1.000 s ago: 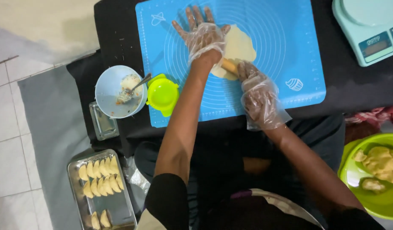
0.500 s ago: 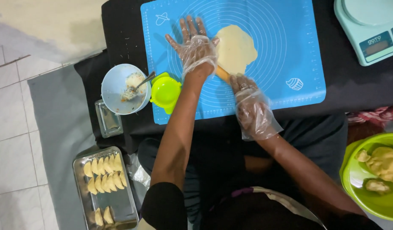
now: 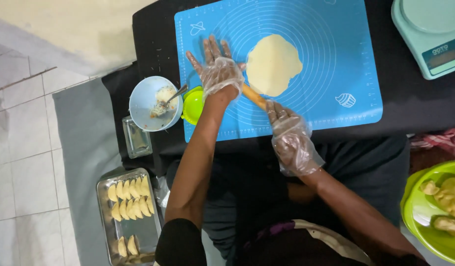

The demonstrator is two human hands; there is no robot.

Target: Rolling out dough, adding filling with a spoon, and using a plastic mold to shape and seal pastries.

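Change: both hands have drawn the rolling pin (image 3: 253,97) nearer, leaving the dough (image 3: 272,64) uncovered.
Surface: blue mat (image 3: 336,44) on a black table (image 3: 414,106); tiled floor to the left.
Pin: lies at the mat's near middle, long axis running far-left to near-right.
Left hand (image 3: 218,74): gloved, flat, fingers spread, pressing the pin.
Right hand (image 3: 289,133): gloved, open, fingertips on the pin's near end.
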